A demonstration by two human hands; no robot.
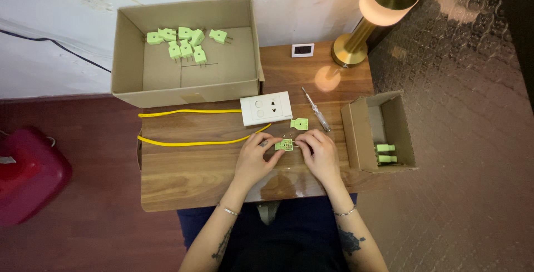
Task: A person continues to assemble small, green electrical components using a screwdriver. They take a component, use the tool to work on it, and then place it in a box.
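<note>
On the bench's far-left corner I see a large cardboard box (130, 55) holding a cluster of finished green plugs (183, 43). A yellow cable (189, 141) runs along the left half toward the middle. Near the front edge my left hand (255, 159) and right hand (321, 154) both pinch an opened green plug half (285, 145) between their fingertips; its cover piece (299, 123) lies just beyond, beside a white socket plate (266, 108) and a screwdriver (316, 109). At the right edge a small box (356, 133) holds two more plugs (385, 153). I judge this plug partly assembled, cover not yet on. Open room lies front-left; the right side is crowded
</note>
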